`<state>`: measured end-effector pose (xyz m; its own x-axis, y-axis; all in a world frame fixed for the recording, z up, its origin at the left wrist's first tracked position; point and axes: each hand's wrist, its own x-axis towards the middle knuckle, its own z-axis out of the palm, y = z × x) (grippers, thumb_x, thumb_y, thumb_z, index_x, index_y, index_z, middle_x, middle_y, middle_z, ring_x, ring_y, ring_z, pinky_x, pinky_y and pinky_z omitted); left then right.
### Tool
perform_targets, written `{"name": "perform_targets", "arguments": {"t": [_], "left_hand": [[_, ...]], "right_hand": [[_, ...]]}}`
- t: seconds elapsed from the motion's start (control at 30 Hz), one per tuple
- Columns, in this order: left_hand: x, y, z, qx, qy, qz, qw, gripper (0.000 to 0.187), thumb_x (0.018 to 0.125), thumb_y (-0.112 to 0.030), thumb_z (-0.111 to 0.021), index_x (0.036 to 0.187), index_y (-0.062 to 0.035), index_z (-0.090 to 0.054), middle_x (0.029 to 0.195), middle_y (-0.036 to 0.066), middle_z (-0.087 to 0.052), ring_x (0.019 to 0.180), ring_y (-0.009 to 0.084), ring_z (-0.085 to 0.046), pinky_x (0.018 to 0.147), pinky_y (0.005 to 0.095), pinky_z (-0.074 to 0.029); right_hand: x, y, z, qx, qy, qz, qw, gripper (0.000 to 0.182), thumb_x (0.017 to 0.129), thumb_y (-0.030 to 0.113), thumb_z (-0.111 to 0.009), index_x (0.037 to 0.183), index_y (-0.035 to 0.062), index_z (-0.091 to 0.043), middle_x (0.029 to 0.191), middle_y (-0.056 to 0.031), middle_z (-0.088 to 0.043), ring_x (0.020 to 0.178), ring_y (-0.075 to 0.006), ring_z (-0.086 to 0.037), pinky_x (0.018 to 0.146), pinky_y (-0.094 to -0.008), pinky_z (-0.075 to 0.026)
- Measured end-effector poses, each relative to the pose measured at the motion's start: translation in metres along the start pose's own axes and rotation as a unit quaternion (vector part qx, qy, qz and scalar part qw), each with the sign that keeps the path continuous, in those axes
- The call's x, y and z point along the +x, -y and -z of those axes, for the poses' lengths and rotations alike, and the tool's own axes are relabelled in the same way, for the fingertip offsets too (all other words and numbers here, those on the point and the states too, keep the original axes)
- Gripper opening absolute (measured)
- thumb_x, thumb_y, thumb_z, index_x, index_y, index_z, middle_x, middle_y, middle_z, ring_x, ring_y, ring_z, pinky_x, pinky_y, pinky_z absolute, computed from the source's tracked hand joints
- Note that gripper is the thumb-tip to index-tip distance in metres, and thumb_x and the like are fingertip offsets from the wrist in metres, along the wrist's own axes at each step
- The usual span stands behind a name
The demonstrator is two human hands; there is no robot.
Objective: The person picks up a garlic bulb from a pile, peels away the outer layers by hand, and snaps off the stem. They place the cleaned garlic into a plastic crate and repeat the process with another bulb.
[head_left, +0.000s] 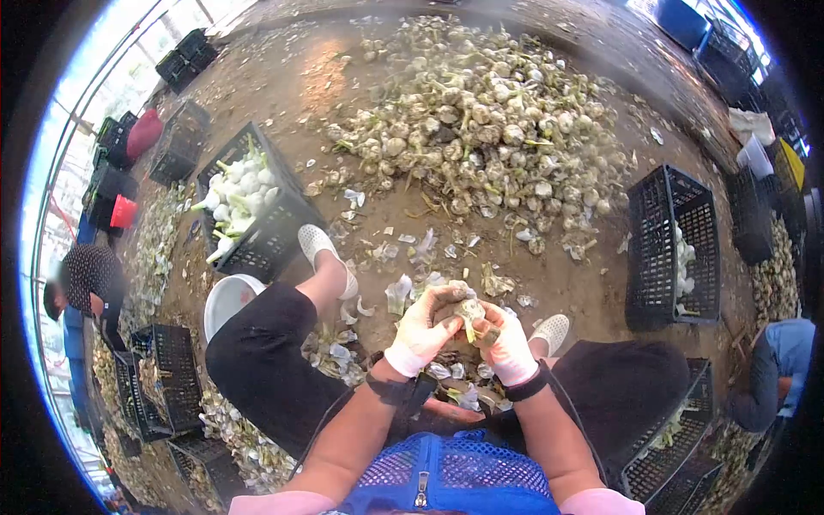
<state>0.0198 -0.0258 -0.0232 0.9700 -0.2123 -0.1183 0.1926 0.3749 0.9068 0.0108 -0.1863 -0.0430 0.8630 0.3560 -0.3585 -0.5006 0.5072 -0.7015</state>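
Note:
Between both hands, over my lap, is a garlic bulb (469, 311) with a short green stem pointing down. My left hand (425, 330), in a pale work glove, has its fingers and thumb closed on the bulb from the left. My right hand (508, 345), gloved the same way, pinches it from the right. The fingers cover part of the bulb. Below and in front of the hands, loose garlic skins (399, 293) litter the ground.
A large heap of garlic (489, 120) lies ahead. Black crates holding pale bulbs stand at left (266, 219) and right (674, 249). A white bucket (225, 305) is by my left knee. Other people work at far left (90, 279) and far right (777, 369).

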Motion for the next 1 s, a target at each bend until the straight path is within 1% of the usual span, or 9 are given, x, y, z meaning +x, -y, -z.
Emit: {"name": "perform_targets", "arguments": {"t": [0.13, 0.27, 0.3, 0.37, 0.6, 0.8, 0.87, 0.93, 1.0], "left_hand": [[0.003, 0.003, 0.011, 0.184, -0.107, 0.019, 0.977, 0.033, 0.08, -0.013, -0.063, 0.109, 0.0012, -0.055, 0.097, 0.008, -0.062, 0.093, 0.0159, -0.057, 0.084, 0.029, -0.045], [-0.004, -0.031, -0.006, 0.414, -0.003, 0.03, 0.91, 0.045, 0.074, -0.035, -0.067, 0.103, -0.001, -0.06, 0.097, 0.015, -0.063, 0.09, 0.0246, -0.062, 0.08, 0.0332, -0.047], [-0.004, -0.029, -0.01, 0.472, -0.001, 0.04, 0.881, 0.039, 0.076, -0.028, -0.066, 0.103, 0.0001, -0.062, 0.09, 0.013, -0.065, 0.083, 0.0183, -0.063, 0.074, 0.0306, -0.049], [-0.004, -0.024, -0.01, 0.478, -0.004, 0.042, 0.877, 0.034, 0.078, -0.026, -0.064, 0.101, -0.0008, -0.063, 0.087, 0.013, -0.065, 0.08, 0.0191, -0.063, 0.072, 0.0307, -0.049], [0.003, -0.019, 0.0, 0.46, -0.008, 0.052, 0.886, 0.018, 0.082, -0.018, -0.058, 0.089, -0.0009, -0.062, 0.078, 0.012, -0.064, 0.067, 0.0167, -0.059, 0.062, 0.0297, -0.047], [0.009, 0.025, 0.031, 0.37, -0.062, 0.075, 0.924, 0.018, 0.082, -0.016, -0.055, 0.089, -0.0007, -0.062, 0.076, 0.011, -0.064, 0.066, 0.0138, -0.059, 0.062, 0.0294, -0.048], [0.008, 0.045, 0.038, 0.447, -0.053, 0.188, 0.873, 0.023, 0.08, -0.02, -0.057, 0.091, -0.0011, -0.063, 0.081, 0.014, -0.065, 0.074, 0.0213, -0.062, 0.067, 0.0334, -0.049], [0.004, 0.052, 0.037, 0.508, 0.066, 0.212, 0.832, 0.037, 0.075, -0.034, -0.061, 0.096, -0.0036, -0.063, 0.09, 0.019, -0.064, 0.092, 0.036, -0.059, 0.08, 0.0415, -0.046], [0.004, 0.049, 0.035, 0.534, 0.131, 0.245, 0.799, 0.048, 0.071, -0.038, -0.064, 0.106, -0.0054, -0.06, 0.099, 0.018, -0.062, 0.095, 0.0343, -0.059, 0.084, 0.0399, -0.046]], "right_hand": [[-0.005, 0.013, 0.001, -0.033, -0.069, 0.021, 0.997, 0.04, 0.082, 0.013, -0.064, 0.116, -0.0039, -0.051, 0.105, -0.0079, -0.061, 0.086, -0.0131, -0.059, 0.077, -0.0267, -0.049], [-0.003, 0.016, 0.0, -0.126, -0.091, 0.082, 0.985, 0.042, 0.079, 0.007, -0.067, 0.116, -0.005, -0.051, 0.105, -0.0116, -0.061, 0.095, -0.0158, -0.058, 0.081, -0.0271, -0.048], [-0.002, 0.011, 0.0, -0.145, -0.095, 0.103, 0.98, 0.042, 0.078, 0.005, -0.068, 0.115, -0.0047, -0.051, 0.105, -0.0118, -0.061, 0.095, -0.016, -0.059, 0.081, -0.0271, -0.048], [0.0, 0.005, 0.003, -0.264, -0.117, 0.139, 0.947, 0.041, 0.076, 0.002, -0.069, 0.113, -0.0046, -0.052, 0.105, -0.0122, -0.061, 0.094, -0.0155, -0.058, 0.081, -0.0267, -0.048], [-0.007, 0.022, -0.004, -0.316, -0.112, 0.094, 0.937, 0.039, 0.077, 0.003, -0.067, 0.112, -0.0042, -0.053, 0.101, -0.01, -0.061, 0.089, -0.0134, -0.058, 0.078, -0.0257, -0.047], [-0.002, 0.006, 0.012, -0.164, -0.026, 0.023, 0.986, 0.034, 0.079, 0.002, -0.062, 0.111, -0.0037, -0.053, 0.101, -0.0086, -0.062, 0.089, -0.0117, -0.057, 0.078, -0.0236, -0.046], [-0.001, -0.001, 0.018, -0.102, -0.011, 0.014, 0.995, 0.036, 0.08, 0.002, -0.061, 0.114, -0.002, -0.052, 0.103, -0.009, -0.061, 0.091, -0.0138, -0.058, 0.079, -0.0252, -0.046], [0.005, -0.006, 0.028, 0.024, 0.011, 0.013, 1.0, 0.039, 0.08, 0.004, -0.062, 0.117, -0.0003, -0.05, 0.107, -0.0118, -0.059, 0.095, -0.0193, -0.058, 0.083, -0.0294, -0.047], [0.009, -0.009, 0.035, 0.119, 0.021, 0.004, 0.993, 0.044, 0.079, 0.003, -0.065, 0.119, 0.001, -0.048, 0.113, -0.0143, -0.056, 0.1, -0.0255, -0.057, 0.087, -0.0374, -0.049]]}}
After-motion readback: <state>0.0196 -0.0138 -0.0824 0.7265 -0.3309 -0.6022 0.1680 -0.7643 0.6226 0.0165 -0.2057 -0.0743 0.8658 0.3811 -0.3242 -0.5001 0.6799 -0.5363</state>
